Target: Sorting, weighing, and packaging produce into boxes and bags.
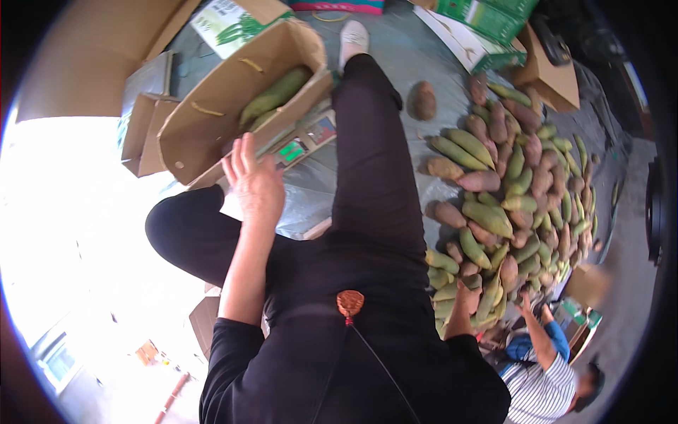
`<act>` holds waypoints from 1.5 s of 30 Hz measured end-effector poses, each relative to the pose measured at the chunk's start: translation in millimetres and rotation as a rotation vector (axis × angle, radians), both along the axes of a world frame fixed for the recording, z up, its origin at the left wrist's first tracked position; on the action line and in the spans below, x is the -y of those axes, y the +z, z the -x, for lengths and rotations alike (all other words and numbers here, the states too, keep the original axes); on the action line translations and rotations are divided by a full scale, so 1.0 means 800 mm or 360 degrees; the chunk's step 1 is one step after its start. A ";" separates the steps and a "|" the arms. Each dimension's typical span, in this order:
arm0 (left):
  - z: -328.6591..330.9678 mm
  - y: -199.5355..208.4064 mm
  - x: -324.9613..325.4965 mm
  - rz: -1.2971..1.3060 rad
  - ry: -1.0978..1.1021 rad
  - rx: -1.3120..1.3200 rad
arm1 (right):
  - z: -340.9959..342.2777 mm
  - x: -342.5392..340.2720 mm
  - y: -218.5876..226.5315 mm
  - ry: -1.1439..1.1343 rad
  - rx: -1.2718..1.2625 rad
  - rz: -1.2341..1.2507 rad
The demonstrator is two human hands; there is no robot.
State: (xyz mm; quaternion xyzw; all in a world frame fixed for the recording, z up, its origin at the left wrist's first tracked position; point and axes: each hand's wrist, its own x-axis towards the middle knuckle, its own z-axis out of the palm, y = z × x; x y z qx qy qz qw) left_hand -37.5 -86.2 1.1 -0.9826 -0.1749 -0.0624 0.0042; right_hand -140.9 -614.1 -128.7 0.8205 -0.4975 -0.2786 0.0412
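Note:
My left hand [258, 184] is open, its fingers stretched out and slightly blurred, at the near side of a cardboard box [212, 92] with cord handles. Whether it touches the box's rim I cannot tell. Inside the box lie large green radishes [279, 95], partly hidden by its wall. Beside the box, a scale [300, 148] shows a lit green display. On the right, my right hand [462, 300] reaches down to a big pile of green and reddish-brown long radishes [487, 215]. Its fingers close around a greenish radish [472, 281], only partly visible.
A lone brown root [424, 101] lies apart from the pile on the grey sheet. Green-and-white cartons [487, 32] stand at the far right, and a printed carton [229, 25] at the far left. At the lower right another person in a striped shirt [540, 392] reaches toward the pile.

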 end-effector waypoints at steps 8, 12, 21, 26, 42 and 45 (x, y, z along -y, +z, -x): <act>0.008 -0.009 -0.008 0.0093 0.0026 0.0131 | -0.165 -0.068 0.072 0.1035 0.1115 -0.0856; 0.006 -0.008 -0.007 0.0102 -0.0012 0.0142 | -0.282 -0.166 0.168 0.1459 0.1452 -0.1184; 0.013 -0.007 -0.015 0.0138 -0.0023 0.0139 | -0.364 -0.489 0.371 0.2872 0.1992 -0.1730; 0.014 -0.009 -0.018 0.0124 -0.0069 0.0147 | -0.338 -0.633 0.336 0.3321 0.1640 -0.1891; 0.018 -0.023 -0.021 0.0088 -0.0042 0.0272 | -0.329 -0.702 0.247 0.3289 0.1105 -0.1750; 0.012 -0.016 -0.018 0.0207 -0.0008 0.0220 | -0.377 -0.616 0.267 0.2715 0.1197 -0.2193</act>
